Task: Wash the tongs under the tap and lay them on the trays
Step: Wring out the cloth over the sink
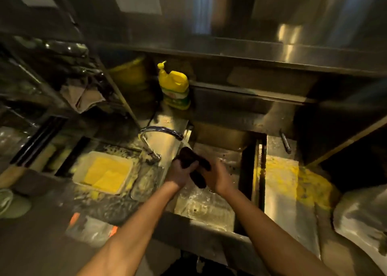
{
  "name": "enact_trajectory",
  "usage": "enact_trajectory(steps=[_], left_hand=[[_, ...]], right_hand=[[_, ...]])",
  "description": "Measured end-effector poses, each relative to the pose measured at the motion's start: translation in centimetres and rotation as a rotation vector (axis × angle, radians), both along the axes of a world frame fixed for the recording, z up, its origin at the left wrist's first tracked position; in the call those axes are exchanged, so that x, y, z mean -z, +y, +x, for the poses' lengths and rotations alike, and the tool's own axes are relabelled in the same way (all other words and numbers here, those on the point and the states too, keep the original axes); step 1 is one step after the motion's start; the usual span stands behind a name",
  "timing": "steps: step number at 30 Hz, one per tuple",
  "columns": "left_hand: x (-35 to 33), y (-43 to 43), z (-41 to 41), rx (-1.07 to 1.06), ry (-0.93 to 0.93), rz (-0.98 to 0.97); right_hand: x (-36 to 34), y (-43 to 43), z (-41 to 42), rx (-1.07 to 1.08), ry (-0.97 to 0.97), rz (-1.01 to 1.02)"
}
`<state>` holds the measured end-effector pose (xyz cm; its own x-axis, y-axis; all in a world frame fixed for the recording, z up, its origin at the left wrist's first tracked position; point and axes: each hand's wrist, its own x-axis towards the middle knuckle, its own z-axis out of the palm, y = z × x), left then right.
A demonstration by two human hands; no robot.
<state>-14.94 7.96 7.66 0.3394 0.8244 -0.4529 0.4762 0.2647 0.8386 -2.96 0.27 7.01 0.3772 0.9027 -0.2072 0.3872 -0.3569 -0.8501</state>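
Over the steel sink [211, 211], both my hands hold a dark, soft-looking object [193, 162], too blurred to tell whether it is a cloth or the tongs. My left hand [181, 172] grips its left end with curled fingers. My right hand [217, 176] grips its right and lower part. The curved tap [161, 131] ends just above the object, and a thin stream of water falls onto its top. A white tray [102, 173] with yellow sheets lies left of the sink.
A yellow detergent bottle [174, 87] stands behind the tap, with a yellow tub [128, 71] to its left. A cloth [81, 97] hangs on the left rack. Yellow residue [293, 181] covers the counter right of the sink. A crumpled plastic bag [360, 219] lies far right.
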Motion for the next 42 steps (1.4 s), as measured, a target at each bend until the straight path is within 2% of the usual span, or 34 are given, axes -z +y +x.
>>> enact_trajectory(steps=[3, 7, 13, 16, 18, 20, 25, 28, 32, 34, 36, 40, 42], left_hand=[[1.0, 0.3, -1.3, -0.155, 0.015, -0.011], [1.7, 0.7, -2.8, -0.239, -0.011, -0.020], [4.7, 3.6, -7.2, -0.195, -0.038, -0.081], [6.3, 5.8, -9.1, -0.165, 0.034, -0.011], [7.6, 7.6, -10.4, -0.176, 0.029, 0.012], [8.1, 9.7, -11.2, -0.211, -0.033, 0.033], [9.3, 14.8, -11.8, -0.249, -0.062, 0.050], [9.5, 17.7, -11.8, -0.142, 0.032, 0.058], [10.8, 20.9, -11.2, -0.037, -0.039, 0.052], [10.8, 21.7, -10.4, 0.015, -0.065, 0.036], [11.4, 22.8, -10.1, 0.069, -0.053, -0.006], [12.0, 23.0, -9.7, 0.096, -0.008, 0.081], [12.5, 23.0, -9.9, 0.095, -0.009, 0.093]], right_hand=[[1.3, 1.4, -1.7, -0.005, -0.011, 0.045], [2.6, 3.0, -4.3, 0.052, 0.077, 0.092], [4.6, 7.3, -7.9, 0.277, 0.204, 0.048], [5.6, 9.7, -8.7, 0.281, 0.240, 0.026], [7.2, 11.5, -9.5, 0.360, 0.198, 0.038], [8.2, 13.2, -9.6, 0.404, 0.108, -0.040], [10.2, 17.9, -9.9, 0.446, 0.090, -0.023], [10.8, 21.0, -9.8, 0.524, 0.082, -0.120], [11.2, 24.6, -8.9, 0.576, 0.172, -0.064], [11.6, 25.5, -8.2, 0.497, 0.066, -0.055], [12.8, 26.0, -8.4, 0.433, -0.080, -0.149], [14.5, 24.3, -9.8, 0.382, -0.395, -0.225], [15.6, 23.8, -10.2, 0.319, -0.486, -0.269]])
